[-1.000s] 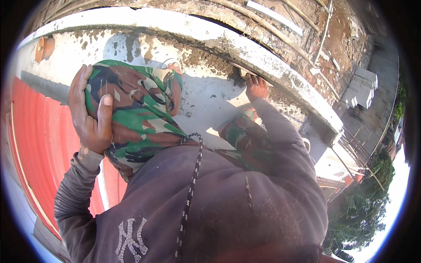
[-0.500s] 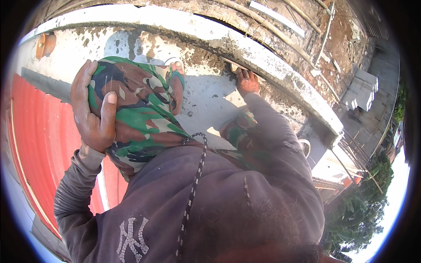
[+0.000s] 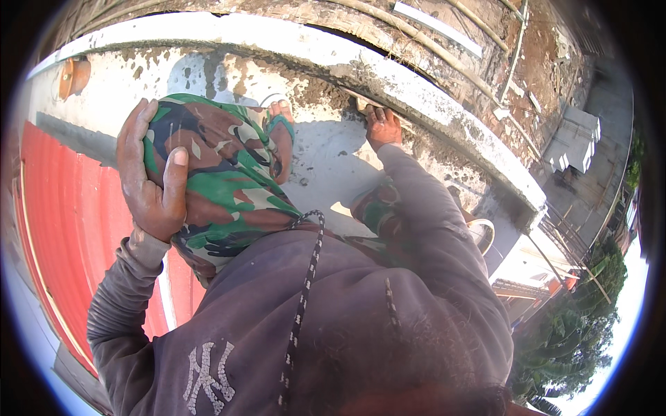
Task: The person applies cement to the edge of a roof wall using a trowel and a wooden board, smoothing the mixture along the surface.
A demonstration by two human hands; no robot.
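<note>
My left hand (image 3: 150, 177) rests on the knee of my camouflage trousers (image 3: 215, 163), its thumb apart from the fingers. Further out, my right hand (image 3: 383, 130) closes over a flat, pale-brown float (image 3: 360, 102), pressed along the foot of the low white wall (image 3: 409, 80). Most of the tool is hidden beneath my fingers and palm. Patches of wet grey mortar (image 3: 320, 97) lie around it on the ledge and against the wall's inner face. My sandalled foot (image 3: 281, 135) stands on the grey ledge (image 3: 322, 156), left of that hand.
An orange-brown bucket (image 3: 73, 78) sits at the far left of the ledge. Red corrugated roofing (image 3: 69, 215) drops away on my left. The rim of a pale round container (image 3: 483, 234) shows beside my right arm. Bamboo poles (image 3: 416, 35) lie beyond the wall.
My right hand has slid a little to the left along the wall's foot with the float. The left hand stays on the knee.
</note>
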